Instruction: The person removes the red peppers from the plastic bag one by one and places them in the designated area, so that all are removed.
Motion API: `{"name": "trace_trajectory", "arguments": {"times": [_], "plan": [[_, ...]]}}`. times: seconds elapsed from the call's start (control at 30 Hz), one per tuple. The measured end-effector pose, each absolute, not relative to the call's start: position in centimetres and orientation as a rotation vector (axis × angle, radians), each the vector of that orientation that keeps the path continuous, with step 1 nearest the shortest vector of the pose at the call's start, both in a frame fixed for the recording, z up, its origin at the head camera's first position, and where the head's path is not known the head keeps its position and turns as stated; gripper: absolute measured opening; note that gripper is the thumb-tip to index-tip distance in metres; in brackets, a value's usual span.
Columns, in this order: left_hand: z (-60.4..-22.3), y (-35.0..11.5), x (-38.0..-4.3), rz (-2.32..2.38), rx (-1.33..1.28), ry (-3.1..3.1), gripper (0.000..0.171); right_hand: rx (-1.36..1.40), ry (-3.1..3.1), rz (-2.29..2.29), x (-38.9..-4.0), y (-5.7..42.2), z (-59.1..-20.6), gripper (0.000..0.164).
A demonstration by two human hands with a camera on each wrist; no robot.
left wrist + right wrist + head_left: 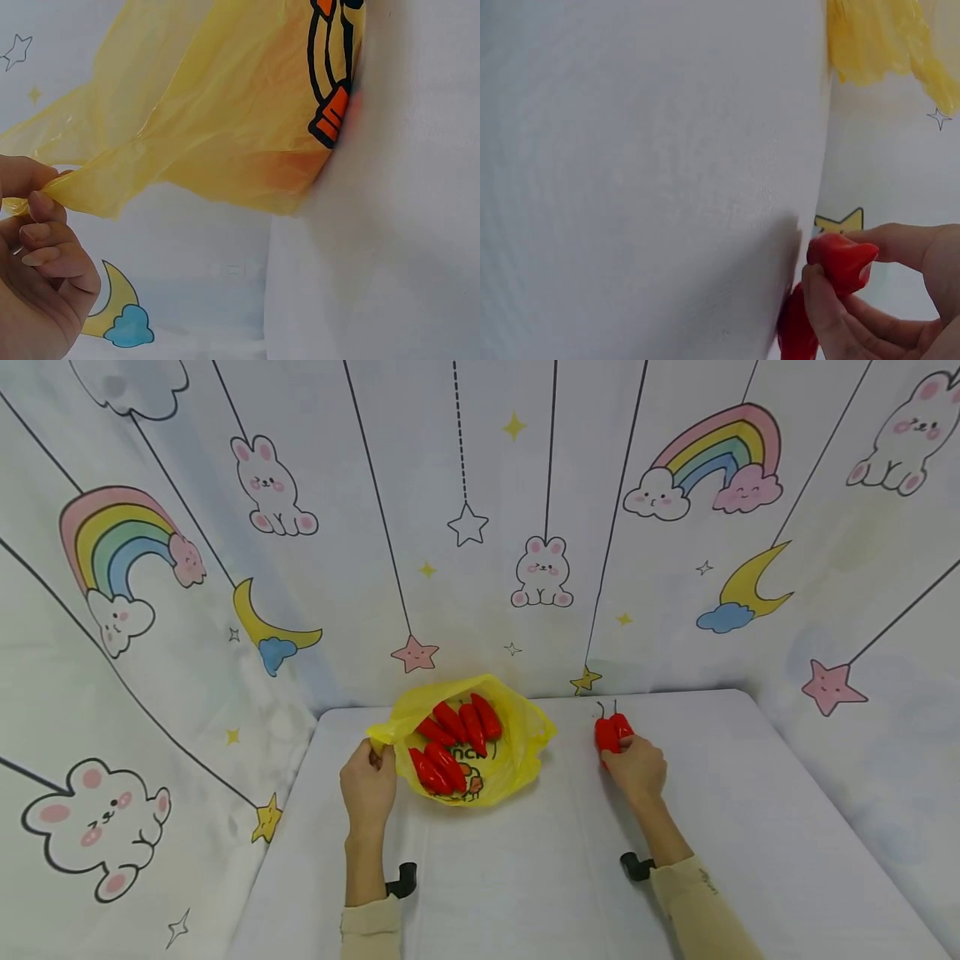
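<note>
My left hand (369, 783) pinches the left rim of a yellow plastic bag (517, 777), whose mouth lies spread wide. Several glossy red peppers (431, 770) lie inside it, over a printed picture. In the left wrist view the bag's thin film (225, 112) stretches away from the fingertips. To the right of the bag, my right hand (637, 768) pinches a red pepper (844, 261) between thumb and fingers. A second red pepper (798, 330) lies on the table close beside it. Both show dark, thin stems in the head view.
The white table (510, 877) runs back to a patterned cloth (487, 585) with rabbits, stars and rainbows. More of this cloth hangs at both sides. A black mount (402, 881) sits at the left wrist and another (636, 866) at the right.
</note>
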State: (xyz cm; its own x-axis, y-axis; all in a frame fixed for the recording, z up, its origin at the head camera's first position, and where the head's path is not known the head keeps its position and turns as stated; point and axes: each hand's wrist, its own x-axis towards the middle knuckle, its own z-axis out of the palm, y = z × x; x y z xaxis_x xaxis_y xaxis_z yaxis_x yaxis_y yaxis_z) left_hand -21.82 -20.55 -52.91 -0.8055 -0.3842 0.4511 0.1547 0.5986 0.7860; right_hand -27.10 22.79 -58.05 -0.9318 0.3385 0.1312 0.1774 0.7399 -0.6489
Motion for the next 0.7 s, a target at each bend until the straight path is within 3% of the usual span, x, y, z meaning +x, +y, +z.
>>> {"name": "trace_trajectory", "arguments": {"times": [0.7], "plan": [[-52.8,-20.8,-21.9,-1.145,0.158,-2.216,0.02,-0.476,-2.762,0.862,-27.1,25.3,-57.6,0.036]]}}
